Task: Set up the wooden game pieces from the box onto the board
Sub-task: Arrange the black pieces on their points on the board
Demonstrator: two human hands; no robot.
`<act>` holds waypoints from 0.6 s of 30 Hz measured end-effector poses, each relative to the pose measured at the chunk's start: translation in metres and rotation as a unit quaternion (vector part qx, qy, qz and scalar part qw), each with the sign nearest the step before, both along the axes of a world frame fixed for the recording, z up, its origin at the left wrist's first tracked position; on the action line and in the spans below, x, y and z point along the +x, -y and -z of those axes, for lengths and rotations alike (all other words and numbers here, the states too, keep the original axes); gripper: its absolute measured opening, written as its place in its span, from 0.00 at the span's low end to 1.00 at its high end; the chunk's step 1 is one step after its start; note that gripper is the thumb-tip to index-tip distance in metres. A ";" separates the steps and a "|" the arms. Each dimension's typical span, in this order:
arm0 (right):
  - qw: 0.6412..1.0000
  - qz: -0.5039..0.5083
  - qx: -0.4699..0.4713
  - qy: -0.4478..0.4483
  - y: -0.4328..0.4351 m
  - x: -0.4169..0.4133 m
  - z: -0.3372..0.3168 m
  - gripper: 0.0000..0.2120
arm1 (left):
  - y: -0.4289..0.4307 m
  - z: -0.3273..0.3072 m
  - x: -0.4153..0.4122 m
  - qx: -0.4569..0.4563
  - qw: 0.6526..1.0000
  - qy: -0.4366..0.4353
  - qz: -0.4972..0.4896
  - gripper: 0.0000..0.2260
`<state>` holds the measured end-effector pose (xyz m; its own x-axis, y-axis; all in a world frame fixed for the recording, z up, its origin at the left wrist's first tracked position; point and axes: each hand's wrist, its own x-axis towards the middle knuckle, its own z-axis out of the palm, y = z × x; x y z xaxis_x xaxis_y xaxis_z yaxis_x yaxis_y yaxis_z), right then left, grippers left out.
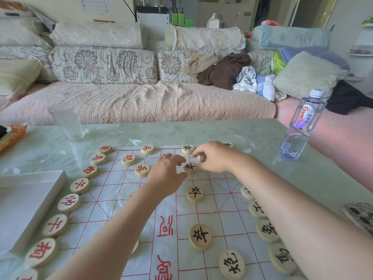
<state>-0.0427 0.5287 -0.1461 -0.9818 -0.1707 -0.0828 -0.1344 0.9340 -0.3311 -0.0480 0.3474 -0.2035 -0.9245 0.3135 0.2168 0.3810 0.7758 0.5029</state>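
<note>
The board is a thin white sheet with a red grid, spread on the table. Red-marked wooden discs run in a curve down its left side. Black-marked discs lie in the middle and along the right. My left hand reaches to the far middle, where its thumb and fingertips pinch the left edge of a black-marked piece lying flat on the grid. My right hand is just right of that piece, fingers curled over a pale piece that is mostly hidden.
The white box sits at the left of the board. An upturned clear glass stands far left, and a water bottle far right. An orange packet lies at the left edge. A sofa lies behind the table.
</note>
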 end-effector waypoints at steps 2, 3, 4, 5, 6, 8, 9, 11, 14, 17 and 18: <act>1.000 -0.006 0.000 0.010 0.005 0.014 -0.006 0.18 | 0.005 -0.003 0.012 -0.002 1.000 -0.008 0.015 0.15; 1.000 -0.007 0.005 0.023 0.007 0.021 -0.005 0.18 | 0.007 -0.004 0.018 -0.004 1.000 -0.002 0.027 0.14; 0.999 -0.007 0.014 0.039 0.009 0.029 -0.004 0.18 | 0.008 -0.004 0.024 -0.006 0.999 0.010 0.041 0.14; 0.998 -0.004 0.025 0.054 0.011 0.037 -0.002 0.19 | 0.010 -0.005 0.029 -0.008 0.998 0.024 0.054 0.14; 0.997 0.001 0.033 0.066 0.013 0.045 0.001 0.21 | 0.011 -0.005 0.034 -0.013 0.997 0.034 0.066 0.14; 0.996 0.019 0.043 0.073 0.016 0.060 0.008 0.23 | 0.011 -0.005 0.042 -0.025 0.996 0.043 0.077 0.14; 0.996 0.028 0.046 0.068 0.018 0.067 0.011 0.24 | 0.010 -0.005 0.045 -0.029 0.996 0.048 0.075 0.15; 0.996 0.047 0.046 0.057 0.022 0.076 0.020 0.27 | 0.009 -0.005 0.050 -0.040 0.995 0.063 0.064 0.16; 0.997 0.058 0.052 0.027 0.028 0.082 0.030 0.28 | 0.006 -0.004 0.056 -0.055 0.994 0.077 0.058 0.17; 0.998 0.053 0.041 0.006 0.028 0.082 0.034 0.24 | 0.006 -0.003 0.060 -0.060 0.994 0.071 0.056 0.18; 0.999 0.045 0.029 0.008 0.027 0.081 0.035 0.23 | 0.007 -0.003 0.060 -0.063 0.994 0.066 0.054 0.18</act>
<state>0.0379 0.5016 -0.1814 -0.9914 -0.0763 -0.1067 -0.0439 0.9595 -0.2782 0.0125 0.3402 -0.2009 -0.9016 0.4299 0.0479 0.4027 0.7936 0.4561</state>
